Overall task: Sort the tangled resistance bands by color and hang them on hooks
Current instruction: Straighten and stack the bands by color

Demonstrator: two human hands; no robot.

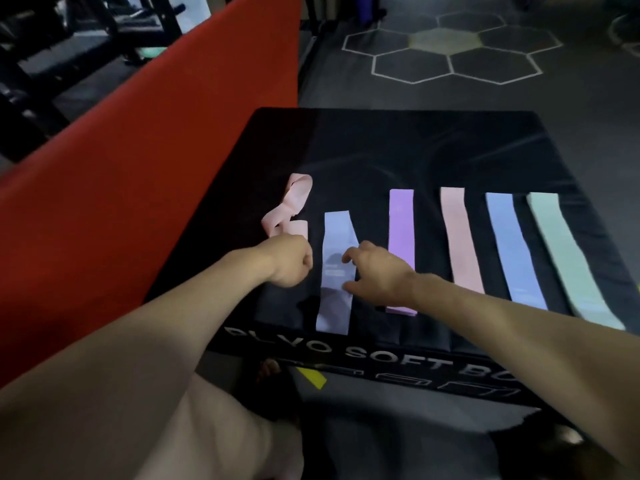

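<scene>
Six bands lie on a black plyo box. The left hand curls beside a twisted pink band; the right hand touches a lavender band, with purple, pink, blue and mint bands alongside.

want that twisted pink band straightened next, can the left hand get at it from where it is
Probably yes: the left hand sits right beside the twisted pink band, and nothing lies between them on the black plyo box.
</scene>
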